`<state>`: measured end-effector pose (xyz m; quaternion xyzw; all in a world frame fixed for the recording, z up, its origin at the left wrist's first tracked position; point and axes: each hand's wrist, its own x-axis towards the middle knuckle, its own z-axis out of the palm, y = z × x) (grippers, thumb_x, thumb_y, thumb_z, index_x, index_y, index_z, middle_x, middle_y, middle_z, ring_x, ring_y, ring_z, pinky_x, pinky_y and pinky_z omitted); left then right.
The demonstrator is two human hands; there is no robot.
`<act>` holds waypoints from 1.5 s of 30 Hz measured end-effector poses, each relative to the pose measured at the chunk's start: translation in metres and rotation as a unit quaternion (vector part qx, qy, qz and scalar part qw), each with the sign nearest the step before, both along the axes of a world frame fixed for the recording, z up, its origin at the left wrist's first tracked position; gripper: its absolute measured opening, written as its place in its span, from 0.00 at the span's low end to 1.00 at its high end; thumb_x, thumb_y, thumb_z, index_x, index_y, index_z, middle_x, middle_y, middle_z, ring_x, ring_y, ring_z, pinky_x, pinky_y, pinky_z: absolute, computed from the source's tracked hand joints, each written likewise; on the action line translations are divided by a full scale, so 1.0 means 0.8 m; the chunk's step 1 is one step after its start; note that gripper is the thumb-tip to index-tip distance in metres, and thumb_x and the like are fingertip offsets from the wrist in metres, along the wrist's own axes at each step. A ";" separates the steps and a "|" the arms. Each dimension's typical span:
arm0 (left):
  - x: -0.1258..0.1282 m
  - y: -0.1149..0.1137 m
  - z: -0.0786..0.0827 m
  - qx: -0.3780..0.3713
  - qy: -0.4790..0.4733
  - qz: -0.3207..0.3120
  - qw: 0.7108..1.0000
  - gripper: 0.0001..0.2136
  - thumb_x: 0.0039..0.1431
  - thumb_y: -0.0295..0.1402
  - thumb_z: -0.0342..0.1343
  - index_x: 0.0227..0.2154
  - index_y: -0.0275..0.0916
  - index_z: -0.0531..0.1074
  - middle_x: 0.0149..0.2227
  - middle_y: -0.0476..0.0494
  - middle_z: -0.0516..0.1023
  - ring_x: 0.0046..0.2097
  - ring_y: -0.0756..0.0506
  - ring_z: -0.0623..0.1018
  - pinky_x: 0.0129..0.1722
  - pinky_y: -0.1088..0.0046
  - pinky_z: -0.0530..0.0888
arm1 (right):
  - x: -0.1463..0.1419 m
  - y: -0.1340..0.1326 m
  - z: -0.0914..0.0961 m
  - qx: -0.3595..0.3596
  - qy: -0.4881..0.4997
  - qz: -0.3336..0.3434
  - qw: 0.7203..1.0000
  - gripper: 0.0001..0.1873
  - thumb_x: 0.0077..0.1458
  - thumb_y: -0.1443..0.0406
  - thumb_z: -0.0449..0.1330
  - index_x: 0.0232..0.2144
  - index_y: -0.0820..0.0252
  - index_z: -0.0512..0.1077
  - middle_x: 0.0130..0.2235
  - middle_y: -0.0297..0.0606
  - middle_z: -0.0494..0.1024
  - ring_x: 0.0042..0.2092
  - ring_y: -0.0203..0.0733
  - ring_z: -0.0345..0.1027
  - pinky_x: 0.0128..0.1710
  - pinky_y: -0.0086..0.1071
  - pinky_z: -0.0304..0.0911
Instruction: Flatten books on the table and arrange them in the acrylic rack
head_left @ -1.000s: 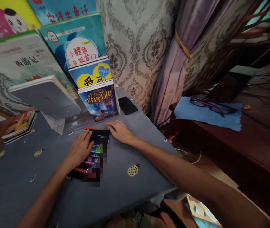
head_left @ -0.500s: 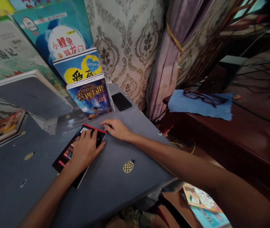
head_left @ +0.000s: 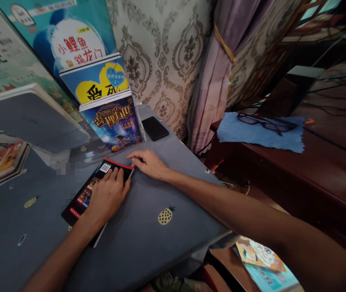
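Note:
A black book (head_left: 81,199) with a red top edge, a white barcode and small cover pictures lies on the grey tablecloth. Flat across it rests my left hand (head_left: 108,196), palm down, fingers stretched over the cover and gripping nothing. By the book's upper right corner is my right hand (head_left: 149,164), its index finger reaching towards the red edge and its thumb below. Whether that fingertip presses on the book is hard to tell; its other fingers are partly hidden. Just behind stands a blue book (head_left: 112,125) with gold lettering, in a clear stand.
A black phone (head_left: 155,128) lies near the table's back edge. Larger picture books (head_left: 78,40) stand at the left, near a small book pile (head_left: 2,164). To the right, glasses (head_left: 264,121) rest on a blue cloth (head_left: 252,140). More books (head_left: 272,271) lie below the table.
My left hand has shifted slightly down the cover, leaving the barcode more exposed, and its thumb has drawn in. My right hand stays at the corner. The view has turned a little.

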<state>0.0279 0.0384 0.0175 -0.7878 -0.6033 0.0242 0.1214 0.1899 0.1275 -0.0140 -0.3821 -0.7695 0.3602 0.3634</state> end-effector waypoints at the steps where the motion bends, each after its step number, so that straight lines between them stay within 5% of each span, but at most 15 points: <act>1: 0.000 0.000 0.004 -0.007 -0.004 0.005 1.000 0.18 0.69 0.37 0.45 0.51 0.32 0.74 0.50 0.29 0.80 0.50 0.36 0.80 0.45 0.62 0.77 | 0.000 0.000 -0.001 0.001 0.003 0.000 1.000 0.17 0.59 0.74 0.55 0.44 0.58 0.79 0.31 0.32 0.81 0.32 0.35 0.71 0.38 0.29 0.63; 12: -0.004 0.006 0.034 -0.073 -0.030 0.042 0.996 0.17 0.70 0.35 0.42 0.39 0.39 0.77 0.39 0.39 0.84 0.37 0.41 0.82 0.34 0.70 0.69 | -0.002 -0.002 -0.003 -0.041 0.078 0.038 0.995 0.16 0.61 0.74 0.52 0.46 0.64 0.76 0.35 0.38 0.83 0.36 0.36 0.75 0.41 0.32 0.67; 25: -0.007 0.006 0.031 -0.065 -0.028 0.030 0.997 0.18 0.69 0.35 0.41 0.33 0.38 0.76 0.35 0.38 0.83 0.34 0.42 0.81 0.31 0.70 0.66 | -0.003 -0.002 -0.008 -0.012 0.101 0.039 0.994 0.16 0.61 0.75 0.52 0.47 0.62 0.75 0.37 0.37 0.82 0.38 0.36 0.76 0.42 0.32 0.68; 45: -0.001 0.002 0.024 -0.038 -0.020 0.018 0.999 0.15 0.68 0.34 0.44 0.38 0.36 0.77 0.39 0.36 0.83 0.38 0.39 0.83 0.32 0.69 0.72 | 0.001 -0.011 0.003 0.041 0.116 0.017 0.992 0.17 0.64 0.72 0.50 0.48 0.60 0.75 0.39 0.37 0.83 0.41 0.37 0.76 0.44 0.32 0.67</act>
